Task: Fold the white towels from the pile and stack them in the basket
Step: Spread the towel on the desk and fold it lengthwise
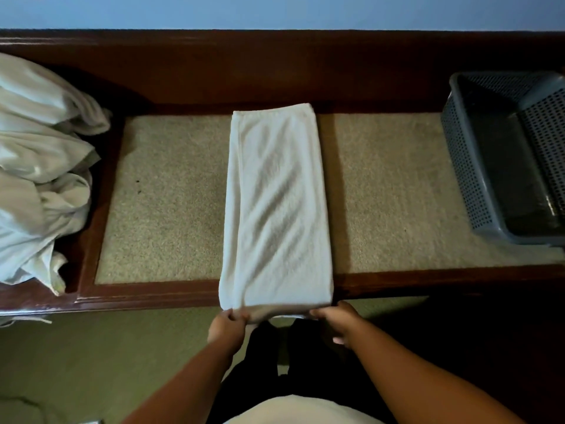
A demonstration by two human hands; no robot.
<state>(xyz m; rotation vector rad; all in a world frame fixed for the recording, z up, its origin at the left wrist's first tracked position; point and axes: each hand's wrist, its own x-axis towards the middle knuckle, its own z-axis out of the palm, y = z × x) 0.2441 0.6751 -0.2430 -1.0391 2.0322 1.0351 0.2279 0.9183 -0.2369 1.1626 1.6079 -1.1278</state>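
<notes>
Early stage. On the table (168,194), the pile (39,166) of unfolded white towels fills the left end. The basket (458,166) at the right end looks empty. One towel (276,209) lies mid-table as a long wrinkled strip running from far edge to near edge, so its folds aren't finished. The left hand (227,327) and right hand (336,322) each pinch one of its near-edge corners.

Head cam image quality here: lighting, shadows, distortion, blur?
Head view: dim, bluish light; soft diagonal shadows across the folded towel; wide-angle distortion bows the table edge and splays the basket; towel pile at the left edge is soft.
</notes>
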